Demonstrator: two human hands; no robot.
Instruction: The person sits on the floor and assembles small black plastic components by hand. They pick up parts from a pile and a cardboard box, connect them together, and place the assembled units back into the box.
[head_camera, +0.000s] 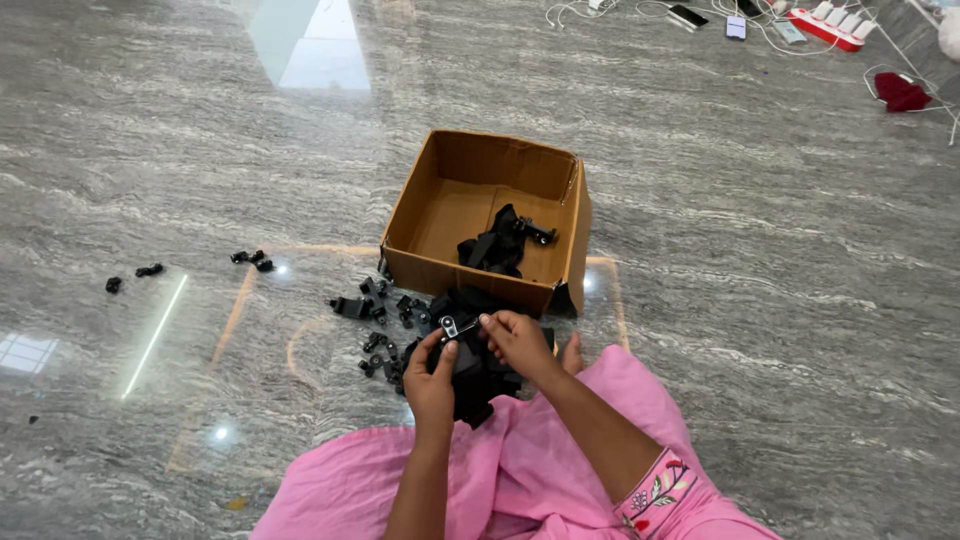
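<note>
- Nearest, pink cloth (520, 480) covers the lap at 6 o'clock, and a black pile of straps (475, 372) rests against it, partly hidden behind both hands.
- The left hand (432, 380) has its fingers curled and its thumb pressed up against a small metal bracket piece (452, 326), grasping it from below.
- The right hand (518, 340) pinches the same piece from 3 o'clock, fingertips closed on it.
- Loose black clips (378, 318) lie scattered on the grey stone floor (750, 300) at 9 to 10 o'clock of the hands.
- Just beyond, at 12 o'clock, an open cardboard box (565, 235) holds more black parts (500, 243).
- Far off at 1 o'clock lie a red power strip (828, 27) and white cables.
</note>
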